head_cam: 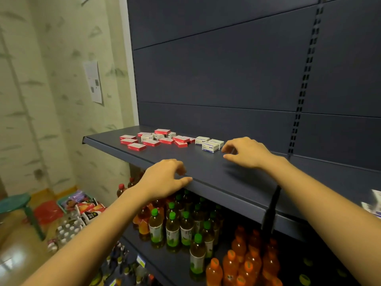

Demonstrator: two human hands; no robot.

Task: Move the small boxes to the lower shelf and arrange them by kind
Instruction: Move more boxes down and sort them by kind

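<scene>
- Small boxes (165, 138), head view: red boxes (136, 146) and white boxes (210, 146) lie in a loose, partly mixed scatter on the dark upper shelf (206, 168), beyond both sets of fingers
- Right hand (247, 152) hovers over that shelf, its fingers (225, 149) loosely curled and apart, holding nothing; the nearest white box sits just beside their tips
- Left hand (165, 178) rests at the shelf's front edge, fingers (179, 168) loosely curled, thumb along the lip, gripping no box
- Below the fingers, the lower shelf (165, 263) is crowded with bottles (173, 230)
- Step in hand, as I judge it: the reach for a first box, with none moved down yet
- The next move likely calls for a pinch on the nearest white box, then finding a free spot among the bottles
</scene>
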